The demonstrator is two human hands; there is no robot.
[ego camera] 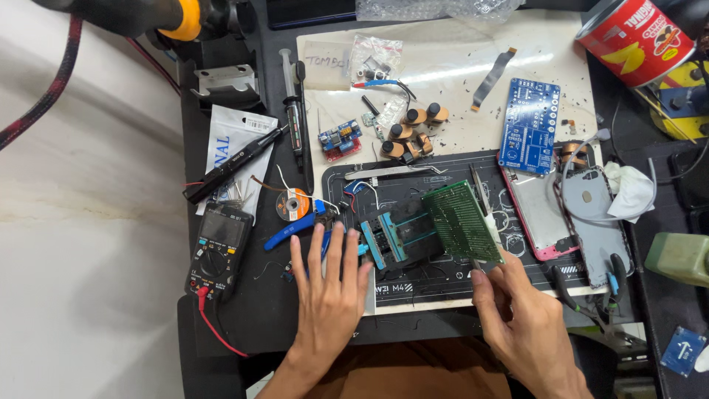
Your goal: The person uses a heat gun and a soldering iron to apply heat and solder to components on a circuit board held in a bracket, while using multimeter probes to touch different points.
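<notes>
1. Left hand lay flat with fingers spread on the worktop, beside the blue clamp, probably steadying it.
2. Right hand pinched the green board by its bottom corner, tilted up over the mat.
3. Multimeter sat off left.

Electronics repair bench: multimeter, circuit boards.

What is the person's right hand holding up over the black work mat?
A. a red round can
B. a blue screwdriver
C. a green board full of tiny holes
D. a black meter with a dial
C: the right hand grips the bottom edge of the green perforated circuit board, tilted above the black work mat, while the left hand lies flat, fingers spread.
</notes>
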